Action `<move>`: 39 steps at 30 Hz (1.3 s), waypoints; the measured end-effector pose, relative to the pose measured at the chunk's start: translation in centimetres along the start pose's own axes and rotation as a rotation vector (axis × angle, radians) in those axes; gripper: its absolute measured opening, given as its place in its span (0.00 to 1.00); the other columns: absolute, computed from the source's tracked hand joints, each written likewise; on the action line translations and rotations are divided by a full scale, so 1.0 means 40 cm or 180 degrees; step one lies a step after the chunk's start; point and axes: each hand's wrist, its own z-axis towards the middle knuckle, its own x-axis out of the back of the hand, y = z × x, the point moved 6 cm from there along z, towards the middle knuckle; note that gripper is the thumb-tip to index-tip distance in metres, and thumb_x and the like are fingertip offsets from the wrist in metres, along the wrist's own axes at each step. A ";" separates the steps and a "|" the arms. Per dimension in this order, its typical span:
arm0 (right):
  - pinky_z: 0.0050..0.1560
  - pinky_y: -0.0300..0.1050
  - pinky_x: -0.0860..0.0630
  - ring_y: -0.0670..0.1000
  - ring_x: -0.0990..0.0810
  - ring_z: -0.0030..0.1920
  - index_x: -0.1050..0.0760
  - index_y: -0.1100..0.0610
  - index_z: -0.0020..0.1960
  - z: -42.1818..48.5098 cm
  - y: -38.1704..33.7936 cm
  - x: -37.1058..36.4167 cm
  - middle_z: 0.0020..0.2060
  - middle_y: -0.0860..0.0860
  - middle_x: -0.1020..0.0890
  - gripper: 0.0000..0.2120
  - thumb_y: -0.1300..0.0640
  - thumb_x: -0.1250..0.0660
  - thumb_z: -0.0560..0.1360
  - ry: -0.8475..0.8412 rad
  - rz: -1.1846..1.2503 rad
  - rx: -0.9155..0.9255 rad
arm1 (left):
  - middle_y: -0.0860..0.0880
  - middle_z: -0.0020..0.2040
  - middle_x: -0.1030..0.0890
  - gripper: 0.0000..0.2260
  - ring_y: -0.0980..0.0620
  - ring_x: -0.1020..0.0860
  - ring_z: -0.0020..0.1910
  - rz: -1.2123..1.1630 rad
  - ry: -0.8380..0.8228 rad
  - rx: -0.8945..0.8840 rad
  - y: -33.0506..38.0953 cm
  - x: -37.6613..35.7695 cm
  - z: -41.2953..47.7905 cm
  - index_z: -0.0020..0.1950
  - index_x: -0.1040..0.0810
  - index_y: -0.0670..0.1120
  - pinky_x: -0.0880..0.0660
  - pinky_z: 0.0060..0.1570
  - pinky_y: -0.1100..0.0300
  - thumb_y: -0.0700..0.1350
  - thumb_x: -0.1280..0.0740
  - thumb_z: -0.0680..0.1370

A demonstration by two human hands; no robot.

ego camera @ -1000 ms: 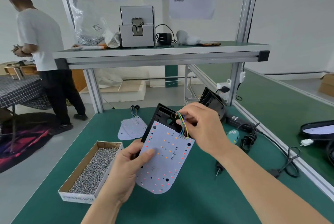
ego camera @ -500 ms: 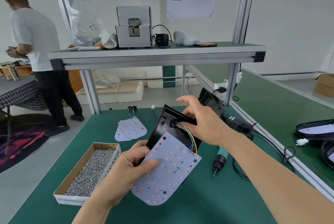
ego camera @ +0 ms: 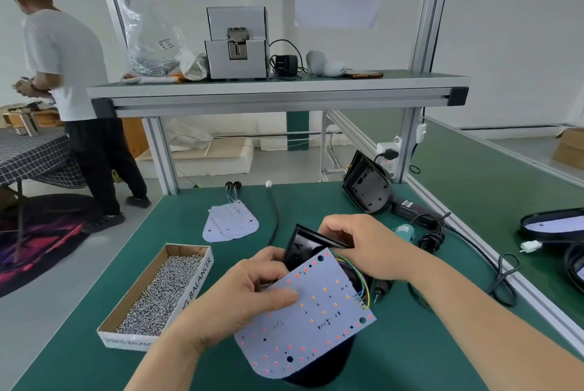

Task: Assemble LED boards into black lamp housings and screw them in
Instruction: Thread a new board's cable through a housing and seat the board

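My left hand [ego camera: 243, 296] grips a white LED board [ego camera: 313, 315] with red and orange LEDs, thumb on top, and steadies the left side of the black lamp housing [ego camera: 305, 243] beneath it. The board lies tilted over the housing and covers most of it. My right hand [ego camera: 360, 245] holds the housing's far right edge. Coloured wires [ego camera: 363, 283] curve from the board's right edge into the housing. Spare LED boards [ego camera: 230, 221] lie on the green mat further back. More black housings [ego camera: 368, 188] lean at the back right.
An open cardboard box of screws [ego camera: 158, 289] sits at my left. An electric screwdriver [ego camera: 403, 232] with its cable [ego camera: 502, 273] lies right of my hands. A raised shelf [ego camera: 271, 90] carries a screw feeder. A person [ego camera: 72, 90] stands at far left.
The housing and board came down closer to the mat and nearer me. My right hand moved from the wires to the housing's far edge. The board now lies flatter over the housing.
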 end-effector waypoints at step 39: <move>0.35 0.51 0.32 0.57 0.32 0.33 0.36 0.47 0.36 -0.028 -0.033 -0.064 0.27 0.49 0.28 0.13 0.59 0.33 0.69 0.0101 -0.0964 -0.0151 | 0.60 0.61 0.35 0.11 0.52 0.27 0.50 0.2332 -0.0341 -0.0525 0.099 -0.082 -0.057 0.41 0.28 0.50 0.28 0.55 0.54 0.55 0.33 0.77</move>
